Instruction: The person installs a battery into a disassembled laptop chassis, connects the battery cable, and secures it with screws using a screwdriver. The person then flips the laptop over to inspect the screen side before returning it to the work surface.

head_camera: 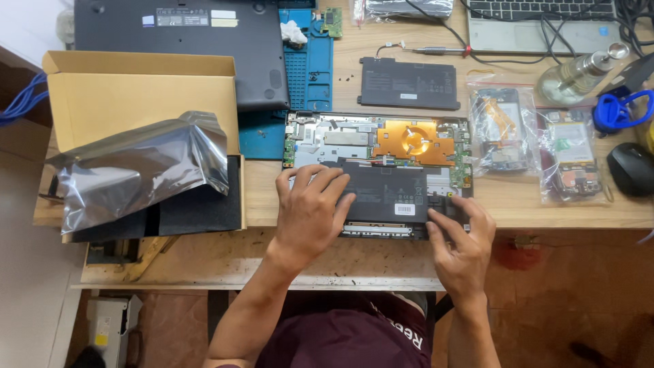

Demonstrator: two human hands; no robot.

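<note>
An opened laptop base (320, 133) lies on the wooden table, its green board and a copper-coloured fan plate (413, 141) exposed. A flat black battery (385, 191) sits in its near half. My left hand (310, 208) lies flat on the battery's left end, fingers spread. At the battery's right end my right hand (460, 238) presses with its fingertips. A second black battery (407, 83) lies loose on the table behind the laptop.
An open cardboard box (136, 88) with a silver antistatic bag (136, 167) is at left. A dark laptop cover (180, 44) and blue mat (310, 65) lie behind. Bagged parts (504, 129), a glass bottle (579, 75), a black mouse (630, 169) and another laptop (545, 24) are at right.
</note>
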